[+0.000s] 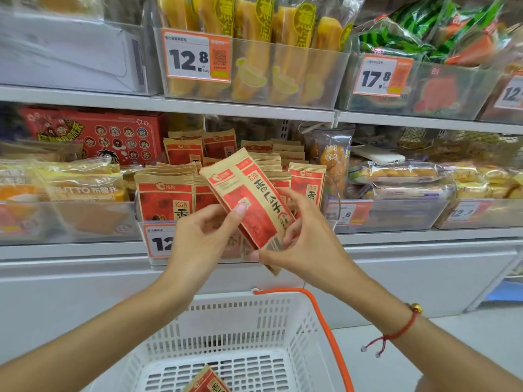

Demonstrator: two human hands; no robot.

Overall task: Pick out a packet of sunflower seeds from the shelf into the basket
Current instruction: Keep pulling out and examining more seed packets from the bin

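A tan and red packet of sunflower seeds [246, 193] is held tilted in the air in front of the shelf, with more than one packet stacked in the grip. My left hand [201, 241] pinches it from the left, thumb on its face. My right hand [304, 239] grips its lower right edge. Behind it, several matching packets [164, 193] stand in a clear shelf bin [147, 241]. Below my hands sits a white basket [226, 321] with an orange handle [325, 326]; one seed packet [208, 381] lies on its floor.
Clear bins of bread and cakes [82, 188] flank the seeds on the left and on the right [396, 179]. The upper shelf [198, 104] carries yellow snack bags [254, 46] and price tags. A white cabinet front [85, 284] is below the shelf.
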